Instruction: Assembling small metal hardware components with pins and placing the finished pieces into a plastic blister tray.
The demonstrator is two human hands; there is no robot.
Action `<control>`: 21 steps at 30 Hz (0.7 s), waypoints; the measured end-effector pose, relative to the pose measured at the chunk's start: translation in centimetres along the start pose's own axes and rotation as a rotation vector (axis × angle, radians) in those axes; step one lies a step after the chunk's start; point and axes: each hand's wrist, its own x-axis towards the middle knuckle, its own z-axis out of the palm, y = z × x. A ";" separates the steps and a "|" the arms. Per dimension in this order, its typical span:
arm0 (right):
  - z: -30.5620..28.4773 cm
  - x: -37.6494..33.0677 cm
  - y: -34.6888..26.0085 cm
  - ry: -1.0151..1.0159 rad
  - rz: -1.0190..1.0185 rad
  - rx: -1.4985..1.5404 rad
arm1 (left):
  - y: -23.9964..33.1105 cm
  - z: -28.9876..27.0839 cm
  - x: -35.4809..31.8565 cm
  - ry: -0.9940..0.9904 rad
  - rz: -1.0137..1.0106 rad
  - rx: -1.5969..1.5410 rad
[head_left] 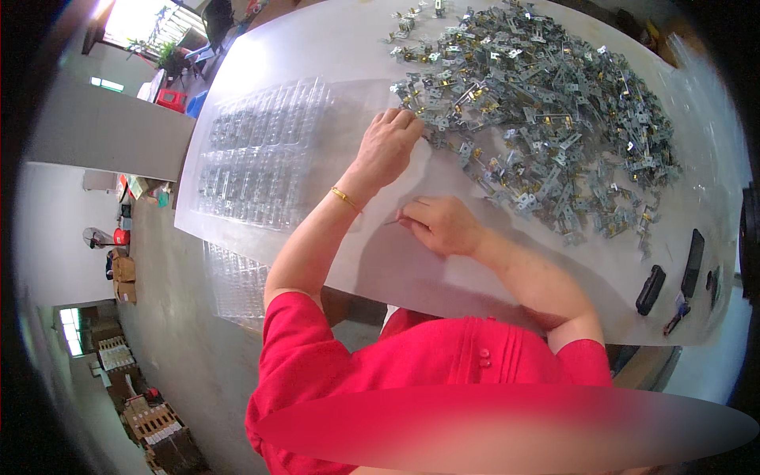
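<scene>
My left hand (388, 146) is reaching into the near edge of the pile of metal parts (538, 103), fingers curled down onto it. My right hand (442, 224) is pinching a thin pin (393, 222) nearer me, right of the plastic trays (253, 150).

Bright daylight enters from a window (138, 20) far left, glaring on the white table (332, 47). Fisheye bending darkens the rim; a blurred band crosses the near edge.

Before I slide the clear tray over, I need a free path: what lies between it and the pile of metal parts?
In the head view, only the left hand lies between the clear tray and the pile of metal parts, its fingers at the pile's edge; otherwise bare white table.
</scene>
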 end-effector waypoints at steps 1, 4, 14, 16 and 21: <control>-0.1 -0.1 0.1 -0.017 -0.010 -0.022 | 0.0 0.1 0.1 -0.046 0.007 0.010; 0.1 -0.2 0.2 0.005 -0.019 -0.034 | 0.2 0.0 0.2 -0.108 0.036 0.015; 0.1 -0.2 0.4 0.016 -0.031 -0.025 | 0.2 -0.9 0.2 -0.159 0.078 -0.012; 0.1 -0.1 0.5 -0.001 -0.035 -0.008 | 0.1 -1.1 0.1 -0.127 0.081 -0.023; 0.2 0.0 0.5 -0.023 -0.023 -0.032 | -0.1 -1.5 0.2 -0.069 0.037 -0.012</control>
